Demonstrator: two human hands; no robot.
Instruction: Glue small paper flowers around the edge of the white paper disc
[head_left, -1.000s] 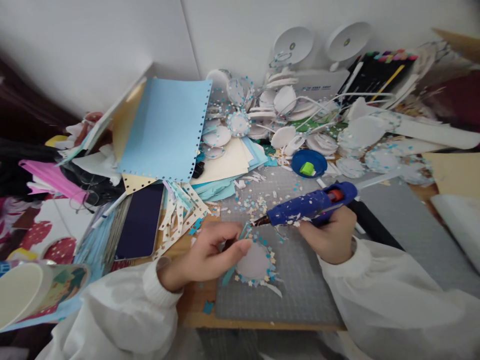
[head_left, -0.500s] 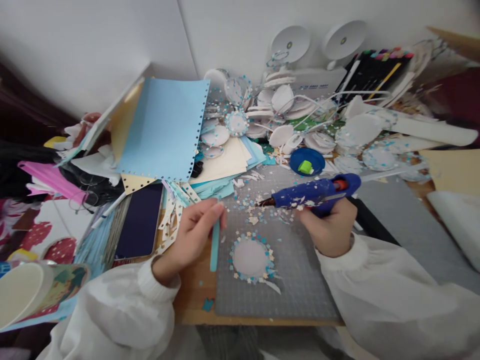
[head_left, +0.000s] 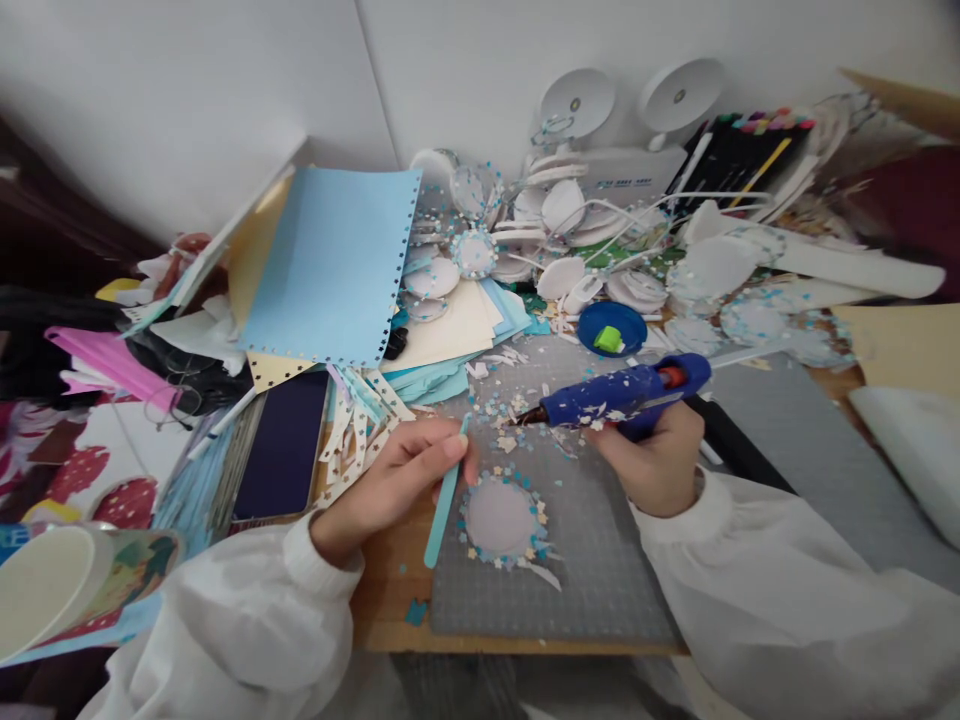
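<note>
My left hand [head_left: 416, 470] is closed on a thin teal stick [head_left: 444, 515], pinched near its upper end between thumb and fingers. My right hand [head_left: 656, 455] grips a blue hot glue gun [head_left: 600, 397], its dark nozzle pointing left over a scatter of small paper star pieces [head_left: 507, 443]. Bits of paper cling to the gun's body. Below the nozzle, on the grey cutting mat [head_left: 570, 590], lies a white disc [head_left: 501, 518] ringed with blue and cream star pieces. A whitish curved strip sticks out at its lower right.
Behind stand a blue dish [head_left: 611, 330] with a green lump, piled white discs [head_left: 562, 205] and a light-blue punched sheet [head_left: 330, 265]. At left are a phone [head_left: 276, 445], paper strips and a paper cup [head_left: 52, 590]. The desk's front edge [head_left: 517, 646] runs below the mat.
My left hand has shifted slightly right and down, and the teal stick in it now tilts with its top to the right. The glue gun has barely moved.
</note>
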